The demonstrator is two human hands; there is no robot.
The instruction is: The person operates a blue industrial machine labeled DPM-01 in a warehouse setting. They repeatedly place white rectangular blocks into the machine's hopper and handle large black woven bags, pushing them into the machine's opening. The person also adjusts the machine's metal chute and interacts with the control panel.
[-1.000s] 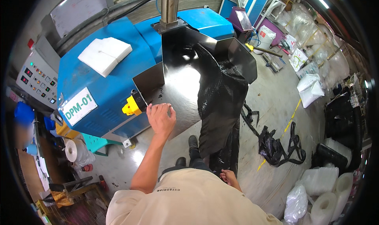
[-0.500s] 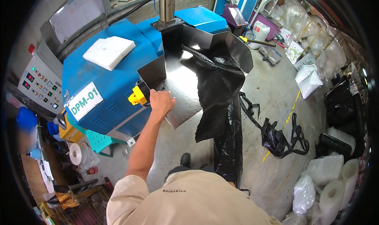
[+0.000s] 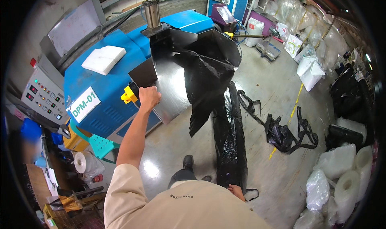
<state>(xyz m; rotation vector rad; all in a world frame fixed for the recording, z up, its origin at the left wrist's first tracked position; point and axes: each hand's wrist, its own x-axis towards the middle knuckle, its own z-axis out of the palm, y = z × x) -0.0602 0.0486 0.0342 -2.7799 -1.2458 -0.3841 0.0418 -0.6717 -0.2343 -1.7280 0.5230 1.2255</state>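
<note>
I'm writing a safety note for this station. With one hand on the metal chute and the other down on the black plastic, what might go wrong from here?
The left hand grips the bare edge of the metal chute; a thin sheet edge may cut. The black plastic film trails across the floor beside the feet, with the right hand at its lower end: a likely trip or snag.

The left hand (image 3: 149, 98) grips the edge of the blue machine's (image 3: 100, 96) shiny metal chute (image 3: 171, 84); the right hand (image 3: 237, 191) touches black plastic film (image 3: 230, 136) low down.
</note>
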